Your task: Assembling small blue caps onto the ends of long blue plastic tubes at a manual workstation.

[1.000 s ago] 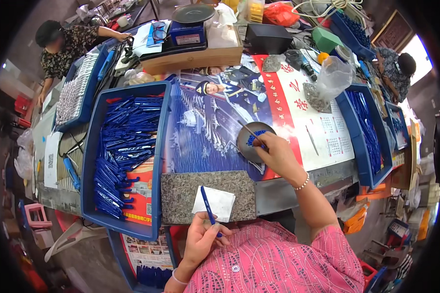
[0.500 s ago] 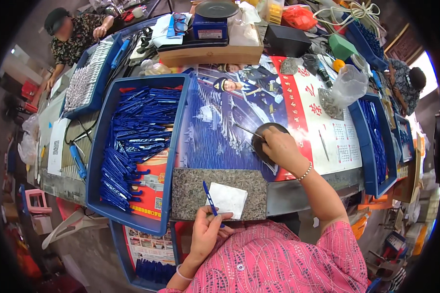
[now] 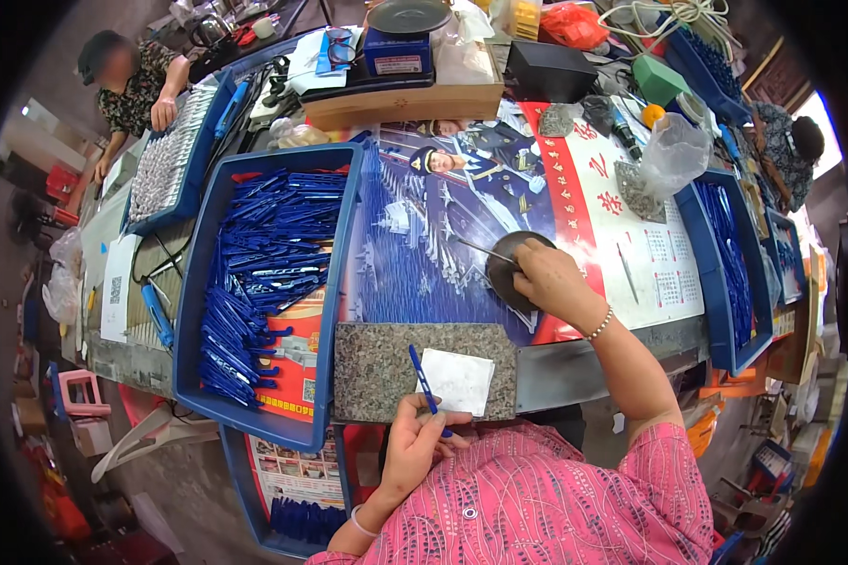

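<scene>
My left hand [image 3: 413,441] is closed round a blue pen [image 3: 421,375], which points up and slightly left over the front edge of a speckled stone slab [image 3: 372,372]. On the slab, right beside the pen, lies a folded white paper [image 3: 458,382]. My right hand [image 3: 558,282] pinches a thin metal tool [image 3: 483,249], perhaps tweezers. It reaches over a dark round dish [image 3: 505,287]; the dish's contents are too small to make out, and my fingers hide part of it.
A blue tray [image 3: 326,330] of blue pens stands left of the slab. Another blue tray [image 3: 740,354] of pens is at the right. A wooden box [image 3: 405,106] sits at the back. Co-workers [image 3: 122,89] sit at the far left and far right.
The view has shifted slightly. My left hand and the pen sit a little farther right; my right hand stays at the dish. The far-left co-worker's hand has moved down to the tray of white pieces.
</scene>
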A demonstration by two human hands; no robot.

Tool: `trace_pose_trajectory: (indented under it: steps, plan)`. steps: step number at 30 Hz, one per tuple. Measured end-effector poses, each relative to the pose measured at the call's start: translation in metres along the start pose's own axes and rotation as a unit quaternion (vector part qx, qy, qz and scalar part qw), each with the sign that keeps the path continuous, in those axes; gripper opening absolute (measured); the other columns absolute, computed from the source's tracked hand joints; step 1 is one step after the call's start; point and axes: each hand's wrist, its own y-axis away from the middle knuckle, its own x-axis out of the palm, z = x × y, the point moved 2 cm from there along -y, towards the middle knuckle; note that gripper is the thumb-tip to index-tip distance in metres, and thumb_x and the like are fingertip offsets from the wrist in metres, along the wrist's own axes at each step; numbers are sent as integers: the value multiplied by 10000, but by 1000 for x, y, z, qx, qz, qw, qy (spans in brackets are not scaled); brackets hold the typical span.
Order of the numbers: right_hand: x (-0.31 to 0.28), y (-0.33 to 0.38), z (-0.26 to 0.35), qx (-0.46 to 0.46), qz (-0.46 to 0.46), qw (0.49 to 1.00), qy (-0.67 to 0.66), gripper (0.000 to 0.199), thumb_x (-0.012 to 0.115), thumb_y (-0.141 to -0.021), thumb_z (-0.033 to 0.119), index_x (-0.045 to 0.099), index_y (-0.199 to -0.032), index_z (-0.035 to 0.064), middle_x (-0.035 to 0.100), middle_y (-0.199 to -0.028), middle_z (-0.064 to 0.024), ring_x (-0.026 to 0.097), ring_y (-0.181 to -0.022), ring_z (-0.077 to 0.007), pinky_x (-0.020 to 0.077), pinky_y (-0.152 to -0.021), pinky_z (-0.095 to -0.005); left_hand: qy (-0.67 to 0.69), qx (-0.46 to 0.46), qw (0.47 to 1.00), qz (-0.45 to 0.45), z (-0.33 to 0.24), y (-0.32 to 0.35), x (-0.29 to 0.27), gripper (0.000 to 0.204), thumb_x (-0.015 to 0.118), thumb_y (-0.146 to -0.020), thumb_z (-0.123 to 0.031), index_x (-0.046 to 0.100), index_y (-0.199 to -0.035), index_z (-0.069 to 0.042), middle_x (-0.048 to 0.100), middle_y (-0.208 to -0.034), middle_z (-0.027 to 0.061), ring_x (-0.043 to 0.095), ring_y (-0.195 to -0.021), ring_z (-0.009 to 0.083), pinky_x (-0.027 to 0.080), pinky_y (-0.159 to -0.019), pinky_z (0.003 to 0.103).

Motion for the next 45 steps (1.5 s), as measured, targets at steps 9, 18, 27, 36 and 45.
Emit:
trace_pose_trajectory:
  steps: [9, 18, 27, 36, 45]
  plan:
    - [-16, 20, -5, 78, -51, 990, -108, 114, 594, -727, 85, 541, -766, -9, 557, -752, -155, 558, -684, -326, 430, -610, -398, 43, 32, 998, -42, -17, 1, -7, 169, 401, -937, -82, 343, -1094, -60, 621, -953, 235, 650, -654, 197, 489, -523, 211]
    - [-17, 18, 0, 66, -31, 994, -84, 119, 596, -727, 93, 548, -788, 2, 560, -763, -150, 569, -694, -326, 439, -622, -403, 59, 27, 997, -31, -5, -3, -10, 170, 411, -933, -80, 344, -1087, -56, 627, -927, 227, 648, -641, 189, 491, -528, 212]
    - [-31, -32, 1, 19, -50, 964, -261, 132, 521, -773, 42, 526, -892, -16, 567, -713, -125, 553, -620, -171, 440, -570, -303, 57, 1, 998, -17, 3, -6, -22, 204, 411, -944, -98, 320, -1112, -26, 626, -957, 196, 640, -667, 153, 505, -566, 216]
    - [33, -188, 7, 154, 131, 758, -620, 93, 508, -829, 63, 534, -912, 31, 612, -859, -86, 608, -676, -135, 516, -545, -265, 63, -6, 998, -7, 11, -8, -30, 211, 430, -921, -82, 340, -1107, -40, 626, -947, 238, 645, -629, 215, 526, -576, 276]
    - [56, -254, 12, 184, 84, 783, -589, 83, 496, -843, 88, 526, -892, 27, 612, -819, -78, 595, -623, -136, 494, -507, -254, 99, -30, 995, 11, 15, -7, -32, 221, 414, -941, -82, 311, -1134, -51, 603, -1042, 234, 656, -713, 201, 530, -631, 265]
